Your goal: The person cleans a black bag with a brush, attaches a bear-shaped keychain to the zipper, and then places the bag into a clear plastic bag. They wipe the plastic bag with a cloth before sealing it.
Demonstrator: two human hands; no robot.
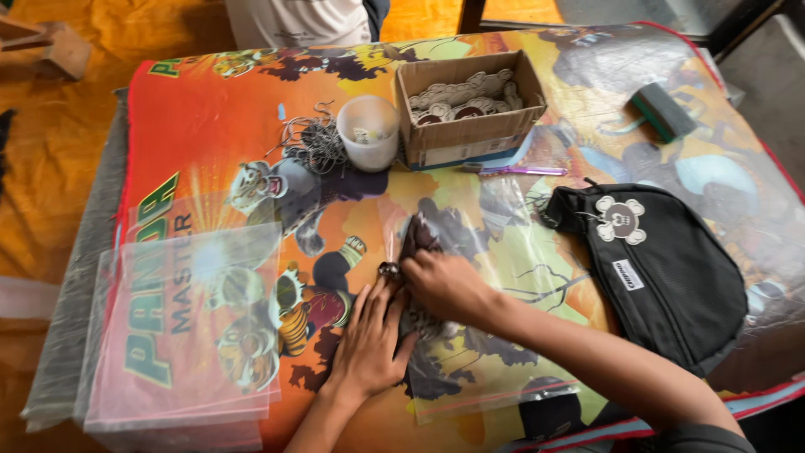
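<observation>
An open brown cardboard box (470, 105) with a white label on its front stands at the far side. A stack of clear plastic bags (184, 335) lies left. A small white rectangular label (627, 274) sits on the black pouch (671, 285).

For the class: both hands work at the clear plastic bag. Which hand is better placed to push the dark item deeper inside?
Probably the right hand: it grips the dark item at the clear bag, while the left hand lies flat.

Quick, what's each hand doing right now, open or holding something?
Left hand: open, lying flat on the clear plastic bag.
Right hand: fingers closed on a dark item at the bag; what it is cannot be told.
</observation>
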